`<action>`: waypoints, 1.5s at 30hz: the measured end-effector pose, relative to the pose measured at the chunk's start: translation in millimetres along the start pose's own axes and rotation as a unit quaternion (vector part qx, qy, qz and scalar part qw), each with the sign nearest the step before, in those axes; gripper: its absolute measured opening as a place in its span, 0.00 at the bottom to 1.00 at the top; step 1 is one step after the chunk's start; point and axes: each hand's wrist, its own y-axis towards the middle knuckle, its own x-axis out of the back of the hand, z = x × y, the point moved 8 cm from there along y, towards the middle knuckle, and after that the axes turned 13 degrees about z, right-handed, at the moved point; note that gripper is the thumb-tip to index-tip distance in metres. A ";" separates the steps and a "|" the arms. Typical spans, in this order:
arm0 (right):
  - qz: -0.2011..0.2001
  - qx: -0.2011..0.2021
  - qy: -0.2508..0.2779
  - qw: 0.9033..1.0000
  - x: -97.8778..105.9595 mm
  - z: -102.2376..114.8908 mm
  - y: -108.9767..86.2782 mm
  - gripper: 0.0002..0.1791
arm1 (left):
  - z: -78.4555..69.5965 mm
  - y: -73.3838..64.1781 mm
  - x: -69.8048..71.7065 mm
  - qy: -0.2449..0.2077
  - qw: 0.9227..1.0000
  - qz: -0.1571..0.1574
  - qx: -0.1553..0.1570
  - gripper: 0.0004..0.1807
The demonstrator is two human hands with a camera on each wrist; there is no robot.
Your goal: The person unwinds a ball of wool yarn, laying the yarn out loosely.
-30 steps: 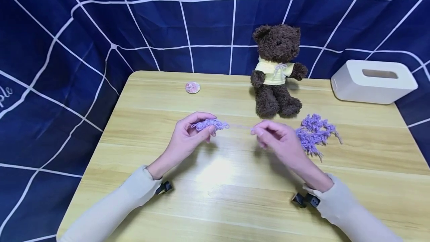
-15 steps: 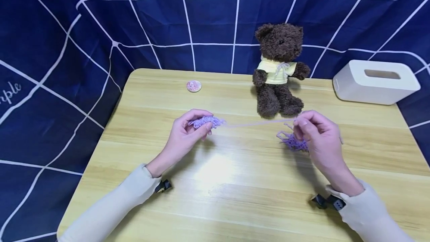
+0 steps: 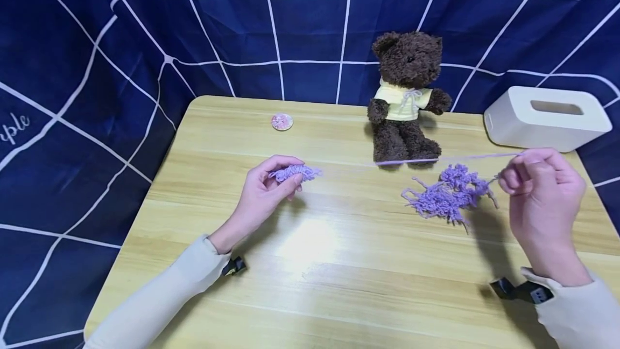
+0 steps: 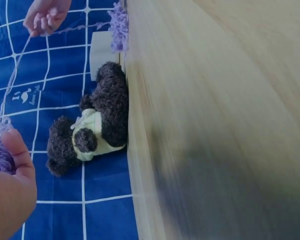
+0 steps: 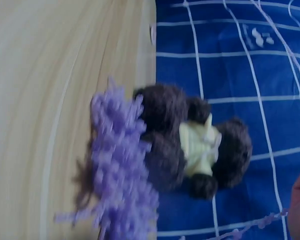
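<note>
- Left hand (image 3: 263,186): fingers and thumb closed round a wound bundle of lilac yarn (image 3: 293,173), above the wood-grain table (image 3: 271,306), left of centre. Both bundle ends stick out of the grip.
- Right hand (image 3: 544,198): fingers curled in, pinching a yarn strand (image 3: 407,162). Hand is up at the right, near the tissue box (image 3: 547,133).
- Strand spans bundle to right hand, crossing in front of the teddy bear's feet in the head view.
- Loose purple yarn pile (image 3: 445,195) on the table, between the hands, closer to the right. Knobbly length links it to the right hand, clearest in the left wrist view.
- Brown teddy bear (image 3: 409,58), yellow top, sits behind the pile.
- Pink round disc (image 3: 282,121) lies near the back edge.
</note>
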 end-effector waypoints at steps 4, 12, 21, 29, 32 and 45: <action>-0.062 0.017 0.025 0.998 28.6 10.5 4.9 0.11 | -1.0 -1.1 2.7 0.009 1.000 -0.006 0.002 0.15; -0.179 0.003 0.129 0.975 87.6 23.0 14.0 0.09 | -2.1 -2.1 4.1 0.003 1.000 -0.008 0.000 0.15; -0.166 -0.036 0.044 0.985 91.2 14.2 7.8 0.09 | -4.5 -1.7 1.7 0.005 1.000 -0.006 -0.007 0.15; 0.239 -0.347 -0.298 0.857 44.3 -52.3 -23.6 0.15 | -8.4 0.0 -4.2 -0.001 1.000 -0.002 -0.006 0.15; 0.303 -0.350 -0.403 0.789 31.2 -65.9 -34.0 0.13 | -9.6 0.5 -6.5 -0.003 1.000 0.001 -0.007 0.15; 0.247 -0.284 -0.395 0.838 -51.5 -96.4 -40.0 0.11 | -10.4 3.1 -13.6 -0.009 1.000 0.016 -0.016 0.15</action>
